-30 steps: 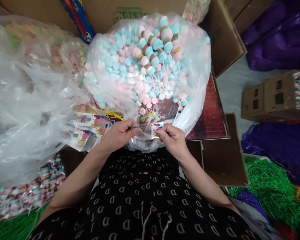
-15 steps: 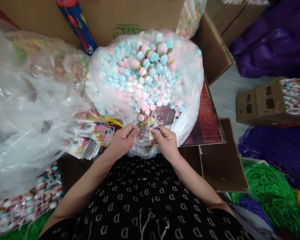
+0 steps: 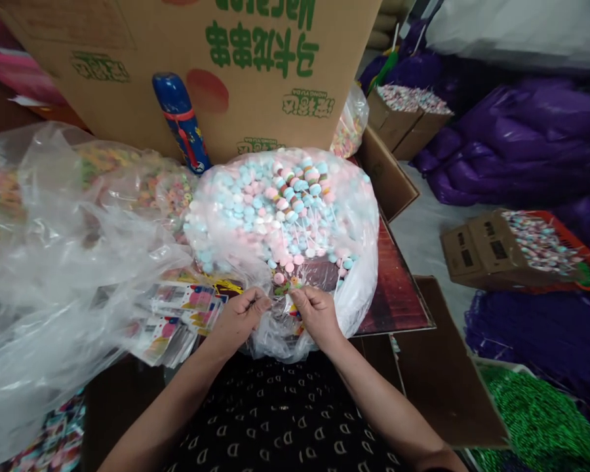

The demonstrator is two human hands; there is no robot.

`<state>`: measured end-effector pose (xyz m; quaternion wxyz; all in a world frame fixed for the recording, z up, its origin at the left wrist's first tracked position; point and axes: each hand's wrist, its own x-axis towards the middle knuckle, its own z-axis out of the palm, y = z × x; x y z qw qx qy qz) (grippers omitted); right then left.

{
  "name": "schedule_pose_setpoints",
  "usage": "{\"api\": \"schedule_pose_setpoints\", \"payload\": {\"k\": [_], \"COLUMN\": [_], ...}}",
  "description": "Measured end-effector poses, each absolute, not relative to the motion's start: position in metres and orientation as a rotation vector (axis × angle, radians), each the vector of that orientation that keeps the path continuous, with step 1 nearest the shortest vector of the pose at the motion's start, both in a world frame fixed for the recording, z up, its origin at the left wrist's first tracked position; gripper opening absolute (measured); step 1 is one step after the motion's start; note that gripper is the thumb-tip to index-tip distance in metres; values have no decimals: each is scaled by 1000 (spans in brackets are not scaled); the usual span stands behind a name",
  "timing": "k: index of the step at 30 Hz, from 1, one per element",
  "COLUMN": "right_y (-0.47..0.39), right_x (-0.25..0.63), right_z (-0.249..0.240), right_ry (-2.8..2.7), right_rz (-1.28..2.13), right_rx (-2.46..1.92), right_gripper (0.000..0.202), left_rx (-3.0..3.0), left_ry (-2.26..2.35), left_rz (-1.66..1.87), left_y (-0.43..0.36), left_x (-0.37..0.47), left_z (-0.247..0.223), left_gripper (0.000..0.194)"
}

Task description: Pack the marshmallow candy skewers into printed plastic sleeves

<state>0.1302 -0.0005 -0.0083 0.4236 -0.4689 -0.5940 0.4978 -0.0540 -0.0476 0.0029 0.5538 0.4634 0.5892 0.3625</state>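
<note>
My left hand (image 3: 240, 316) and my right hand (image 3: 317, 317) are close together at the near edge of a big clear bag, both with thumb and forefinger pinched. Between them is a small clear plastic wrapper (image 3: 293, 309) with coloured print; the fingers partly cover it. Just beyond lie loose pink and blue candies (image 3: 289, 267) and a few ring-shaped ones. Several candy skewers (image 3: 295, 190) on white sticks rest on the heap inside the clear bag (image 3: 356, 262). Left of my left hand lies a stack of printed wrappers (image 3: 170, 328) beside yellow ties (image 3: 229, 286).
A large cardboard box (image 3: 142, 39) stands behind, with a blue bottle (image 3: 179, 121) before it. Clear bags of ring candies (image 3: 142, 183) fill the left. To the right are an open carton (image 3: 447, 367), boxes of wrapped candy (image 3: 472, 255), purple sacks (image 3: 511, 144) and green shreds (image 3: 535, 413).
The view has tilted up, so the table and hands sit lower and more of the box shows. Both hands stay pinched at the wrapper; the right fingers have shifted slightly on it.
</note>
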Motion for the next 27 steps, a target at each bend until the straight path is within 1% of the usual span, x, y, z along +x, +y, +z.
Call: {"api": "schedule_pose_setpoints", "payload": {"k": [1, 4, 6, 9, 12, 16, 18, 20, 24, 25, 27], "right_y": [1, 8, 13, 25, 41, 64, 77, 95, 139, 149, 163], "right_x": [128, 120, 117, 114, 110, 103, 102, 105, 116, 117, 116], "right_z": [-7, -4, -1, 7, 17, 30, 38, 48, 73, 78, 84], "right_ry": [-1502, -1520, -1552, -1700, -1876, -2009, -2077, -2125, -2113, -2147, -2255], "right_rz": [1260, 1343, 1332, 1139, 956, 895, 877, 752, 200, 112, 8], "right_rx": [-1152, -1068, -1041, -1058, -1028, -972, -973, -1062, -1405, -1489, -1642], "right_gripper": [66, 57, 54, 62, 73, 75, 71, 63, 29, 27, 29], "left_rx": [1117, 1220, 1299, 1368, 1271, 983, 832, 640, 394, 388, 394], "left_ry": [1425, 1513, 1565, 1638, 1670, 1581, 1505, 1382, 1125, 1084, 1022], "left_rz": [873, 931, 980, 1058, 1151, 1257, 1354, 1458, 1512, 1508, 1496], "left_y": [-47, -42, -37, -30, -25, -19, -14, -8, -2, -2, -4], "left_x": [-55, -56, -57, -60, -60, -60, -61, -62, -64, -64, -62], "left_z": [2, 5, 10, 15, 12, 2, -2, -5, -4, -4, -5], "left_gripper": [43, 43, 43, 45, 49, 55, 56, 57, 61, 61, 61]}}
